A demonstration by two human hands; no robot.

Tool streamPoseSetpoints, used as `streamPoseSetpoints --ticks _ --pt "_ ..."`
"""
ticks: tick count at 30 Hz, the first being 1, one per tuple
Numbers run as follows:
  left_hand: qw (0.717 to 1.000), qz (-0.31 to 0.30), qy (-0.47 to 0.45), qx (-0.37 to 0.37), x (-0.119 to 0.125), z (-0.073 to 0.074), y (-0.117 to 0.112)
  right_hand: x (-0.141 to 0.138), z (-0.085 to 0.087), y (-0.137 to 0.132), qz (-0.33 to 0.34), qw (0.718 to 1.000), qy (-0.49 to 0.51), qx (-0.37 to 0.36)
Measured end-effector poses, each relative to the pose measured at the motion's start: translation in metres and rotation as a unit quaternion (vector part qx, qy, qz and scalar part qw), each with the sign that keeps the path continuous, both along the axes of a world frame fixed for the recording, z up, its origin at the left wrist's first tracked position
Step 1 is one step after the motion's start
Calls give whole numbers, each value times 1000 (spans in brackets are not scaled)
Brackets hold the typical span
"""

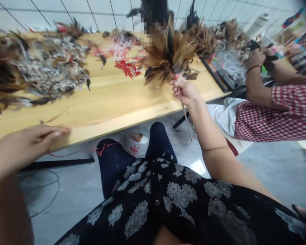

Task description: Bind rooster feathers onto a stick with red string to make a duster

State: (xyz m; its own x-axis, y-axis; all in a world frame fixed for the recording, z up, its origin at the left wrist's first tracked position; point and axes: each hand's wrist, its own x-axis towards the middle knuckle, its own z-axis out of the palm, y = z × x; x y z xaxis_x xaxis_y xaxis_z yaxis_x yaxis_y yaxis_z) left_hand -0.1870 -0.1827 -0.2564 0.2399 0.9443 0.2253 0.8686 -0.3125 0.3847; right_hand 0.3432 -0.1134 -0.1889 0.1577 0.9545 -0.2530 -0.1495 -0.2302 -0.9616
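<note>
In my right hand (185,90) is the thin stick (186,117) of a brown feather duster (168,56). My fingers are closed round it just below the feathers, with red string wound at their base (177,77). Down at the left, over the table's front edge, my left hand (38,141) is closed in a pinch. A red string (66,155) hangs from it and trails towards my knee. A faint reddish line also runs from its fingertips along the table edge; blur hides where that ends.
Loose feathers (53,68) cover the table's (104,98) left side. Red strips (127,68) lie at the middle, and more brown feathers (204,37) at the back right. A co-worker in a checked shirt (265,119) sits at the right, hands on something dark.
</note>
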Motion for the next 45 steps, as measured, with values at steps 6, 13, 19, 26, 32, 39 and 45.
streamPoseSetpoints --ticks 6,13,19,26,32,39,45 --pt "991 -93 -94 -19 115 36 6 -48 -1 14 33 992 105 -54" --pt "864 -161 -419 -229 241 32 86 -90 1 26 102 974 188 -77" --pt "673 -177 -630 -345 278 10 138 -99 -21 26 138 954 231 -131" --pt "604 -91 -710 -350 270 -6 145 -94 -46 38 165 914 318 -188" --pt "558 -59 -764 -318 262 -1 144 -86 -50 41 131 901 391 -132" --pt "536 -22 -778 -328 276 3 139 -87 -52 32 101 876 458 -112" --pt "572 11 -767 -290 280 5 141 -109 -51 26 124 864 459 -165"
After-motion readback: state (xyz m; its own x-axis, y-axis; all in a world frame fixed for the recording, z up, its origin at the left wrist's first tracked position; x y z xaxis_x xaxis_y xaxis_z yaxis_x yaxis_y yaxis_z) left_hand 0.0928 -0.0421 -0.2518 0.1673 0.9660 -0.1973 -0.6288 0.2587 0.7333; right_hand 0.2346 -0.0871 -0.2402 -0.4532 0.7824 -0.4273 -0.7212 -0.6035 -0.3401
